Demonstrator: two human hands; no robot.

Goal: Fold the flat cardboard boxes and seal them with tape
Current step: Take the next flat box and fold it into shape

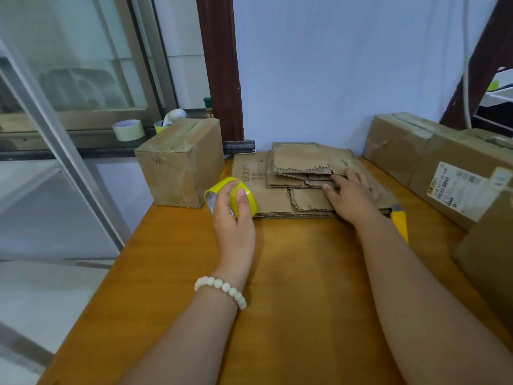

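A stack of flat cardboard boxes lies at the far middle of the wooden table. My right hand rests on the stack's right side, its fingers reaching to the edge of an upper sheet. My left hand holds a yellow tape roll just left of the stack, above the table, with the thumb over the roll's rim. A folded, taped box stands at the table's far left corner.
Large sealed cartons line the right side of the table. A yellow utility knife lies behind my right forearm. A white tape roll sits on the window ledge at left. A wall stands behind the stack.
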